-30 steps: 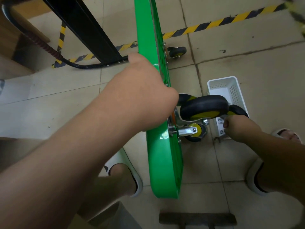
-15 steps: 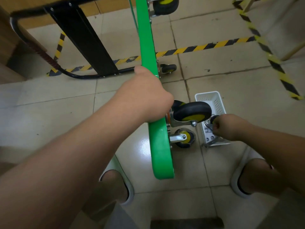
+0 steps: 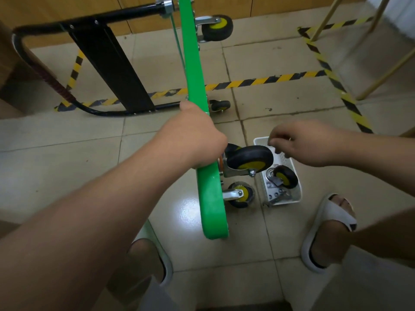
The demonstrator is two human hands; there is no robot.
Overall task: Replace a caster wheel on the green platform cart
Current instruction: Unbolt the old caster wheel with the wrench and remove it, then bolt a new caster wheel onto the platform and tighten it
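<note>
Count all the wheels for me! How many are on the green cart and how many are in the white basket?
Wheels on the green cart: 4
Wheels in the white basket: 1
Total: 5 wheels

No legible text, label, brand, number or sign appears on any surface in the head view. The green platform cart [image 3: 211, 198] carries no readable marking on its visible edge. The white basket [image 3: 297, 196] at right shows no lettering. The yellow-and-black striped floor tape [image 3: 269, 80] is a pattern only, with no characters.
</note>
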